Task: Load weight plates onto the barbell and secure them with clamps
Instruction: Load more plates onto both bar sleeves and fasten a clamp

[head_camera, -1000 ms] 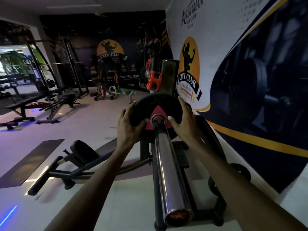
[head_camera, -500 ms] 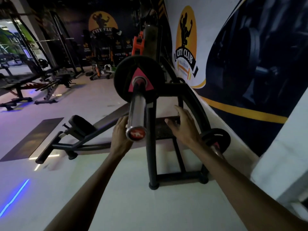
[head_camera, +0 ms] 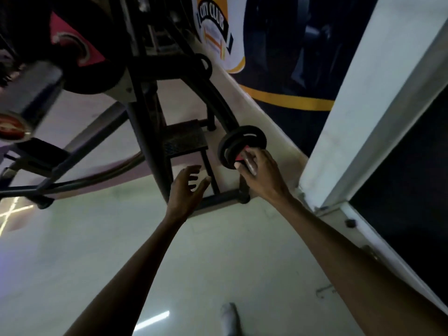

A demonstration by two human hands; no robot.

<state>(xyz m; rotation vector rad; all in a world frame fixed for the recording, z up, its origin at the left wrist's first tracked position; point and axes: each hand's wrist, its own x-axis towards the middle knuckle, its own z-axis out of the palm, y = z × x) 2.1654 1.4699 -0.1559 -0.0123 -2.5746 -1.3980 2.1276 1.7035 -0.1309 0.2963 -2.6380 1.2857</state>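
Low on the black rack, small black weight plates hang on a chrome peg. My right hand reaches to the front plate, thumb and fingers curled on it around the peg. My left hand hovers just left of it, fingers spread, holding nothing. At the upper left, blurred and close, is the barbell's chrome sleeve, with a large black plate bearing a red triangle on it. No clamp is in view.
The rack's legs and a small black step stand on the pale floor. A banner wall and a white pillar close the right side. My foot in a white sock shows at the bottom. A bench frame lies left.
My view has dropped from the barbell to the rack's lower peg. Both hands left the large plate and came down; the right hand has reached the small plates.
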